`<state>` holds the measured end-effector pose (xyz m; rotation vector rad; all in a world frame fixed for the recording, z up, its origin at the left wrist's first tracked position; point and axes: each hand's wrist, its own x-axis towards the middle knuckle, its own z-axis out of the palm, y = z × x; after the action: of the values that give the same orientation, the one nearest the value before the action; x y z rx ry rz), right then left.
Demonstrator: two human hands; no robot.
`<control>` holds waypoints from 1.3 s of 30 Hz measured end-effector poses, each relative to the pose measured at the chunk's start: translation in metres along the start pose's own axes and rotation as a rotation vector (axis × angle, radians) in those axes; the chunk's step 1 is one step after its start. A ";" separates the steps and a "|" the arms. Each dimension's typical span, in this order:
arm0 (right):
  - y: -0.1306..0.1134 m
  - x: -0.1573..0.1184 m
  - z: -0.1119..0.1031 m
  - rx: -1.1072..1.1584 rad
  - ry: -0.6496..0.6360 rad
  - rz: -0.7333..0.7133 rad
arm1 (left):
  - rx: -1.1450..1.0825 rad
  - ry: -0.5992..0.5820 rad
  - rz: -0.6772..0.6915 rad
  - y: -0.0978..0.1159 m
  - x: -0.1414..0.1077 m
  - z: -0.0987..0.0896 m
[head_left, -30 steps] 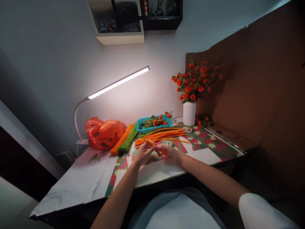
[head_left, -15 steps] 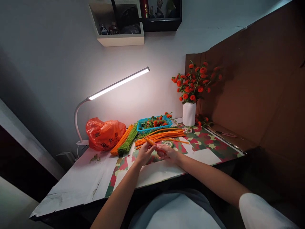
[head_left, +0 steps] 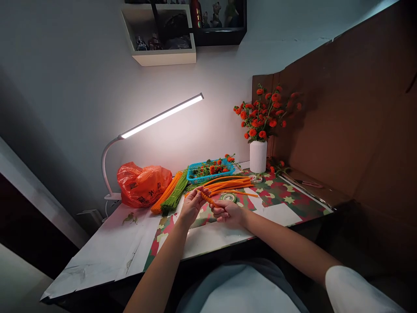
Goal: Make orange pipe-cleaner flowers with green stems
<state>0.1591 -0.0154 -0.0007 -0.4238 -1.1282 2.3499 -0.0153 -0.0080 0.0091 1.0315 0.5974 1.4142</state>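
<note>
Between my hands is a coiled orange pipe cleaner (head_left: pixel 207 198), slanting down to the right above the table. My left hand (head_left: pixel 193 206) pinches its upper end, and my right hand (head_left: pixel 227 211) grips the lower end with curled fingers. Just behind them lies a spread of loose orange pipe cleaners (head_left: pixel 231 185). A roll of green tape (head_left: pixel 230 198) rests beside my right hand. To the left are a bundle of green pipe cleaners (head_left: pixel 176 193) and a bundle of orange pipe cleaners (head_left: pixel 163 198).
A blue basket (head_left: pixel 195 179) holds red-orange flowers. Behind it to the right stands a white ribbed vase (head_left: pixel 258 157) of similar flowers. An orange plastic bag (head_left: pixel 141 184) sits by the lamp (head_left: pixel 163 115). Pliers (head_left: pixel 311 183) lie at the right, near a cardboard panel (head_left: pixel 335 130).
My left hand has shifted up and left to the coil's upper end. More of the coil shows between my hands now. The view has tilted slightly.
</note>
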 end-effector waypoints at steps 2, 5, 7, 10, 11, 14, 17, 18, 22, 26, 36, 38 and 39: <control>0.005 0.003 0.001 -0.097 0.075 -0.027 | 0.032 0.043 -0.002 -0.003 0.001 -0.002; 0.013 0.010 0.003 -0.356 0.252 -0.180 | 0.072 0.116 0.011 -0.006 0.003 -0.002; 0.016 0.014 0.004 -0.648 0.393 -0.359 | 0.084 0.166 0.037 -0.007 0.003 -0.001; 0.016 0.017 0.006 -1.127 0.553 -0.596 | 0.075 0.237 0.073 -0.007 0.002 -0.001; 0.015 0.018 0.006 -1.254 0.579 -0.635 | 0.065 0.261 0.078 -0.007 0.002 -0.002; 0.011 0.021 0.007 -1.517 0.605 -0.661 | 0.028 0.323 0.068 -0.008 0.003 -0.003; 0.001 0.026 0.008 -1.629 0.596 -0.673 | 0.025 0.364 0.045 -0.004 0.012 -0.003; -0.004 0.028 0.008 -1.635 0.598 -0.673 | 0.035 0.378 0.041 0.000 0.016 -0.003; -0.025 0.040 0.015 -1.486 0.670 -0.679 | 0.074 0.374 0.078 0.020 0.041 0.001; -0.031 0.058 0.019 -0.861 0.549 -0.588 | 0.034 0.183 0.063 0.027 0.053 -0.002; -0.019 0.055 -0.002 0.003 0.102 -0.258 | -0.023 -0.047 -0.100 -0.005 0.041 -0.022; -0.016 0.054 -0.004 0.046 0.073 -0.236 | 0.000 -0.039 -0.111 -0.002 0.039 -0.021; -0.015 0.055 -0.004 0.048 0.080 -0.226 | 0.016 -0.017 -0.100 -0.002 0.039 -0.021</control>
<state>0.1196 0.0260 0.0046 -0.3504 -1.0237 2.1399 -0.0274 0.0341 0.0068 1.0121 0.6401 1.3134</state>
